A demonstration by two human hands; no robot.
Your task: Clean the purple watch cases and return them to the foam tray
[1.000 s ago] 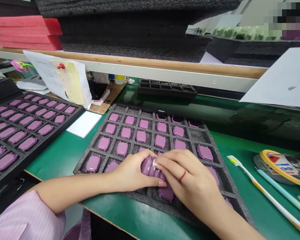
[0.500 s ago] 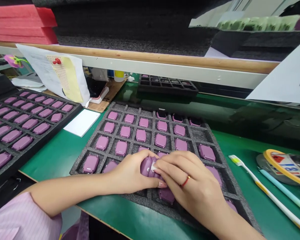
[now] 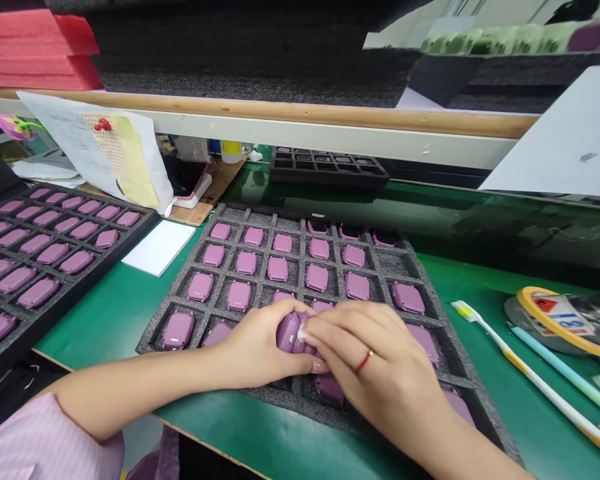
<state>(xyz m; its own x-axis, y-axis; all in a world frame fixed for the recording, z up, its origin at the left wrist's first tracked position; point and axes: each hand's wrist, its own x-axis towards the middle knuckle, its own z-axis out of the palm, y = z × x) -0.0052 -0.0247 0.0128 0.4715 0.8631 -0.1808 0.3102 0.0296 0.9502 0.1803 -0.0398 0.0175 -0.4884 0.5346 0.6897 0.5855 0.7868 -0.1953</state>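
Observation:
My left hand (image 3: pixel 267 347) is closed around a purple watch case (image 3: pixel 287 332), held on edge above a black foam tray (image 3: pixel 305 398). Between the fingertips of my right hand (image 3: pixel 367 353) is a small piece of white wipe (image 3: pixel 303 330), pressed against the case's side. Fingers hide part of the case. Under and around both hands, more purple watch cases (image 3: pixel 239 295) lie in the tray's square compartments. Several in the far row show dark screens (image 3: pixel 349 232).
Left stands a second foam tray of purple cases (image 3: pixel 77 262), with a white paper pad (image 3: pixel 160 247) beside it. On the right lie a toothbrush (image 3: pixel 525 370), a light-blue stick (image 3: pixel 560 367) and a clear container with a yellow rim (image 3: pixel 555 320). A shelf (image 3: pixel 280 127) crosses above the bench.
The whole view has shifted slightly, so the scene sits a little further left. Both hands keep their hold, with the white wipe still against the watch case.

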